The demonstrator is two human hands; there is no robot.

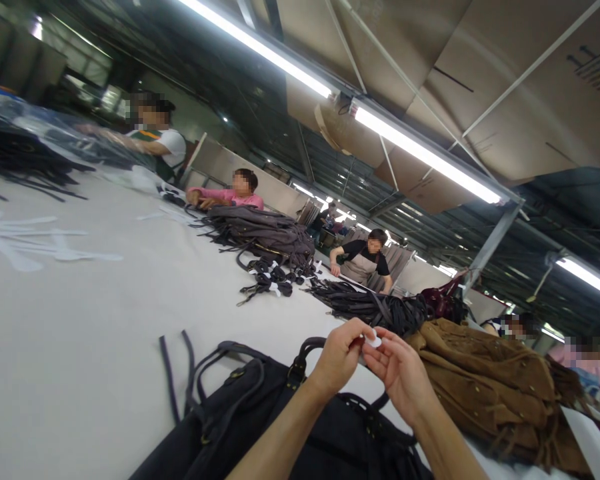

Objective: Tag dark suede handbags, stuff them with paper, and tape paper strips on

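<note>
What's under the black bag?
The black bag lies on the white table. Above it, the left hand and right hand pinch a small white piece. Anything beneath the bag is hidden.

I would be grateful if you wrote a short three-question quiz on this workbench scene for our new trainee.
1. What do the left hand and right hand pinch between their fingertips?
A) a small white piece
B) a pair of scissors
C) a metal buckle
2. True or false: the brown fringed bag lies to the right of the black bag.
3. Short answer: which bag lies directly below the hands?

Key: 1 A; 2 true; 3 the black bag.
</note>
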